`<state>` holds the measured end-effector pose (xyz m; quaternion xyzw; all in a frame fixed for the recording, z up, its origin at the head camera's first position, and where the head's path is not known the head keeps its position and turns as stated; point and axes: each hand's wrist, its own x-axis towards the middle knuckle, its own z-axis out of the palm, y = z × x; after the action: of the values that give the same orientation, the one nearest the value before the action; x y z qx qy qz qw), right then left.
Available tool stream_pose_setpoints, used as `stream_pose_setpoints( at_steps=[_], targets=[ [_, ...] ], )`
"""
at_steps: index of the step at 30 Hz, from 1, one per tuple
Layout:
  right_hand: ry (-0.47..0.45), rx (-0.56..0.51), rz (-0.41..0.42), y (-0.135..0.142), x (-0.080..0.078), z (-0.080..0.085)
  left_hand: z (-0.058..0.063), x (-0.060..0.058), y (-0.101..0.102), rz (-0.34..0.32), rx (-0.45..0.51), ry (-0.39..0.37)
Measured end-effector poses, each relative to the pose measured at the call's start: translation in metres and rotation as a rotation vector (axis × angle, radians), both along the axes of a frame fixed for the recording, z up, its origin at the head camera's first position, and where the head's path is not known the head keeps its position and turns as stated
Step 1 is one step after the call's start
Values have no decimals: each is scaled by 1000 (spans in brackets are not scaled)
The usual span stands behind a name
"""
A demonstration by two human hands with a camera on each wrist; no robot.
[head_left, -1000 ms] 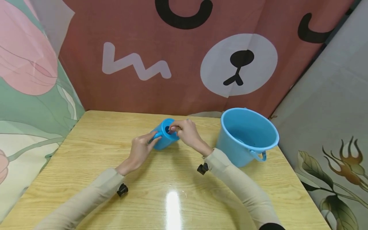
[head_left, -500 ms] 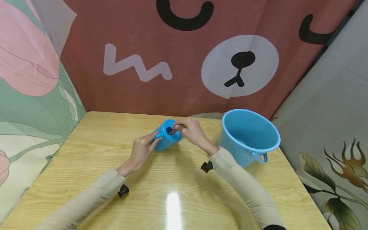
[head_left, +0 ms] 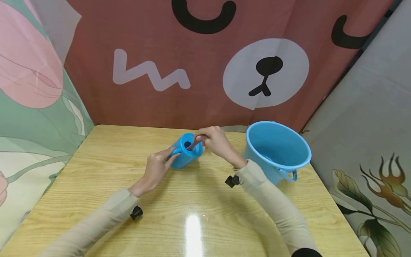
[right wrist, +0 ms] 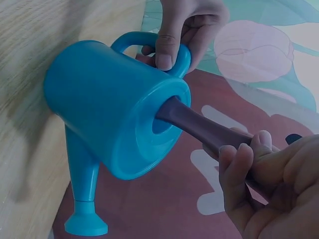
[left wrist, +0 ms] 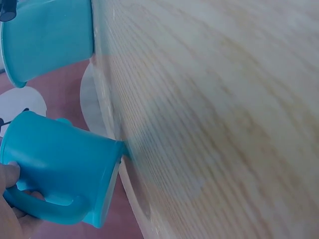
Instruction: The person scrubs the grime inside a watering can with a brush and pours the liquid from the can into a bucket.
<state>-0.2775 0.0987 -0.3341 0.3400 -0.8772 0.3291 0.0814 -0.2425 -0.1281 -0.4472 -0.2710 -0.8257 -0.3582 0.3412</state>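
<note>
A blue toy watering can [head_left: 183,157] leans over the table, one edge of its base at the tabletop in the left wrist view. Its spout [right wrist: 82,169] and rose show in the right wrist view. My left hand [head_left: 157,167] grips the can's handle [right wrist: 134,40]. With curled fingers, my right hand [head_left: 216,142] holds a smooth purplish-brown stick-like handle [right wrist: 199,124] that slants into the round opening on top of the can. Whatever is at the handle's inner end is hidden inside.
To the right of the can stands a large light blue bucket [head_left: 257,167] with its carrying handle hanging down. Behind the wooden table [head_left: 112,157] hangs a reddish-brown printed cloth [head_left: 154,110]; other printed cloths line both sides.
My right hand has moved a little up and to the right, and more of the purplish-brown handle shows above the can's opening. The left hand and the watering can stay nearly in place.
</note>
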Motion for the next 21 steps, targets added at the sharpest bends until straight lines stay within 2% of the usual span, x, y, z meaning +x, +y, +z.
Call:
stream_pose_setpoints(
  at_steps=[5, 14, 21],
  targets=[
    [16, 41, 1, -4, 0, -3, 1, 0, 0, -6, -1, 10],
    [39, 123, 18, -11, 0, -24, 1, -1, 4, -17, -31, 25],
    [35, 141, 10, -15, 2, -24, 3, 0, 2, -22, -23, 3]
  ],
)
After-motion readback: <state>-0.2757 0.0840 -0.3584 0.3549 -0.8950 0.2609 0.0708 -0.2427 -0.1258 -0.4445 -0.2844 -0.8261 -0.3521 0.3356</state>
